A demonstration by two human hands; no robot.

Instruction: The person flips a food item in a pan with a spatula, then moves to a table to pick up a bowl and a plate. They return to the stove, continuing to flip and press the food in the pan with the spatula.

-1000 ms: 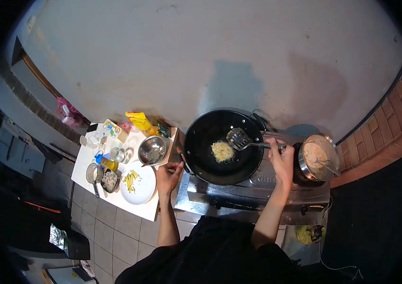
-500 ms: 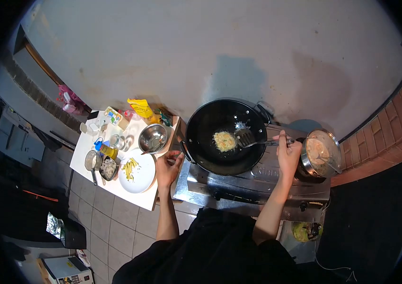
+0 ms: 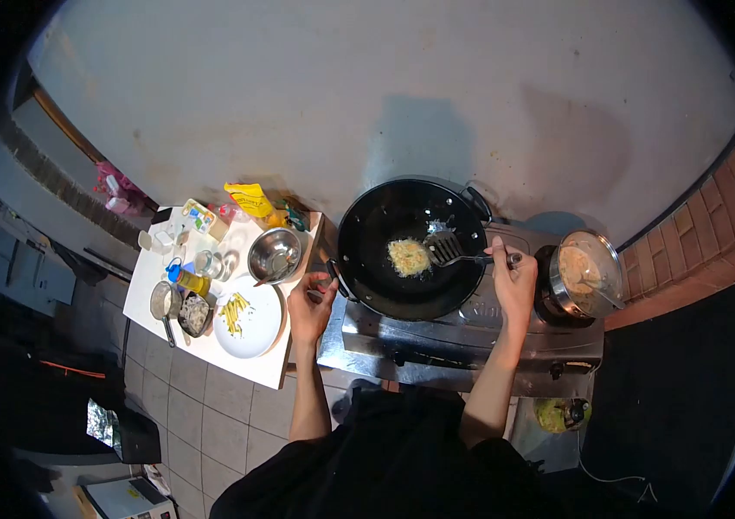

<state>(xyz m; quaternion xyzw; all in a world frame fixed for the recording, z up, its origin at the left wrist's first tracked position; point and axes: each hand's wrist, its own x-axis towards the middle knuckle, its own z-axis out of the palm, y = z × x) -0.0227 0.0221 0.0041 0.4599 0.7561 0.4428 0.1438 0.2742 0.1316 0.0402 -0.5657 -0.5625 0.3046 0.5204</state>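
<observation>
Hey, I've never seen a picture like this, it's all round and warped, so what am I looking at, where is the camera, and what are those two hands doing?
The camera sits on a person's head and looks down through a very wide lens, which bends the edges. The two bare arms at the bottom are that person's own.

The right hand grips the handle of a slotted spatula, whose blade lies in a black wok beside a small yellowish fritter. The left hand is at the wok's near side handle. The wok stands on a steel gas stove; a pot of pale batter sits on the other burner.

To the left, a white table carries a white plate with yellow strips, a steel bowl, a yellow packet and some small jars.
</observation>
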